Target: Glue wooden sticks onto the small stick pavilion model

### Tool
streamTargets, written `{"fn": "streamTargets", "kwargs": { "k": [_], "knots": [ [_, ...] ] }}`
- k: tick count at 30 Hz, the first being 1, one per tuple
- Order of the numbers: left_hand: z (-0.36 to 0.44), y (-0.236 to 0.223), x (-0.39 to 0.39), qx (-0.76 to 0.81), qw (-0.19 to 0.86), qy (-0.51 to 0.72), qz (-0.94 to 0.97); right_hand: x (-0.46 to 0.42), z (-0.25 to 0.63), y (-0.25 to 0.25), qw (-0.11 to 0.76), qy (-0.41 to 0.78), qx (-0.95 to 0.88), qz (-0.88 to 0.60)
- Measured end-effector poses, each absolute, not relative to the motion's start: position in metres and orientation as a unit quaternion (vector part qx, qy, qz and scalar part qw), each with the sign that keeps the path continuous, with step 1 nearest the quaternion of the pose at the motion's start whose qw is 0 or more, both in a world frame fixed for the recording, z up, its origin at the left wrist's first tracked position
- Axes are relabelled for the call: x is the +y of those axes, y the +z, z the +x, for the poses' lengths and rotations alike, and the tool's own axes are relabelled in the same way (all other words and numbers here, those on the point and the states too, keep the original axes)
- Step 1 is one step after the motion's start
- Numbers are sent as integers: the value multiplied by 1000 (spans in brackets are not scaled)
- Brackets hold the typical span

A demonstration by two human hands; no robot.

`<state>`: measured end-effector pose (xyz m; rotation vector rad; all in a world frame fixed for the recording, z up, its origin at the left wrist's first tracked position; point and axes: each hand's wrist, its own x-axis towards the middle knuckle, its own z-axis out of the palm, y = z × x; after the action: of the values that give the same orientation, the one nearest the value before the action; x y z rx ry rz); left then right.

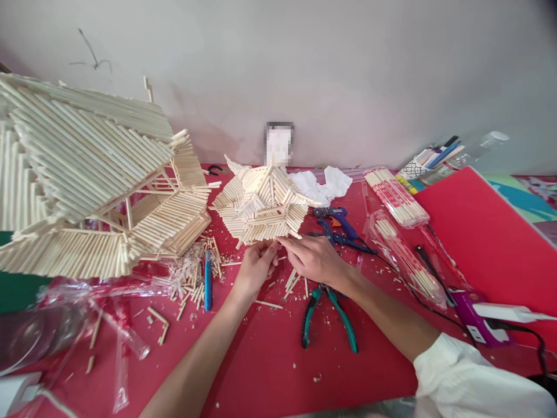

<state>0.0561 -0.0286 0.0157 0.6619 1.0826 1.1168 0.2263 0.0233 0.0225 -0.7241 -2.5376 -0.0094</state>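
Note:
A small pavilion roof model made of pale wooden sticks stands at the centre of the table. My left hand is just under its front edge, with thumb and fingers curled together; anything in them is hidden. From the right, my right hand reaches the same edge. Its index finger is at the eave and its other fingers are bent under, so what they grip cannot be made out. Cut stick pieces lie below the hands. Nearer to me rest teal-handled pliers, their handles spread.
At left stands a larger stick-built house. A blue pen-like tool lies beside stick scraps. Behind my right hand is a blue glue gun; bundled sticks, a purple power strip, cables and a red board occupy the right.

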Motion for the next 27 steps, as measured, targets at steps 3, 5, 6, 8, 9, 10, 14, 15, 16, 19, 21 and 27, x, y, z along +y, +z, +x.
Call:
{"fn": "streamTargets", "kwargs": {
  "k": [3, 5, 6, 8, 9, 10, 14, 15, 16, 19, 21, 27],
  "knots": [
    [56, 16, -29, 481, 663, 493, 294, 23, 227, 23, 245, -5, -933, -265],
    [56, 16, -29, 482, 664, 491, 293, 23, 228, 22, 238, -6, -933, -269],
    [56, 16, -29, 483, 664, 490, 292, 23, 228, 22, 233, -5, -934, -272],
    [56, 16, -29, 485, 663, 489, 295, 23, 228, 22, 228, -1, -934, -275],
    [56, 16, -28, 485, 661, 488, 297, 23, 228, 22, 227, 1, -934, -275],
    [56, 16, -28, 486, 660, 488, 300, 23, 228, 22, 226, 2, -935, -274],
    [57, 13, -28, 491, 652, 485, 313, 23, 227, 23, 225, 5, -935, -273],
    [57, 12, -28, 491, 650, 485, 318, 23, 227, 23, 226, 5, -935, -274],
    [57, 12, -28, 491, 648, 485, 322, 23, 227, 23, 226, 4, -935, -274],
    [57, 10, -28, 493, 642, 486, 330, 23, 227, 23, 230, -2, -935, -270],
    [57, 9, -28, 495, 638, 486, 334, 24, 227, 23, 233, -7, -935, -268],
    [57, 8, -27, 497, 634, 480, 347, 24, 227, 23, 234, -5, -934, -268]
  ]
}}
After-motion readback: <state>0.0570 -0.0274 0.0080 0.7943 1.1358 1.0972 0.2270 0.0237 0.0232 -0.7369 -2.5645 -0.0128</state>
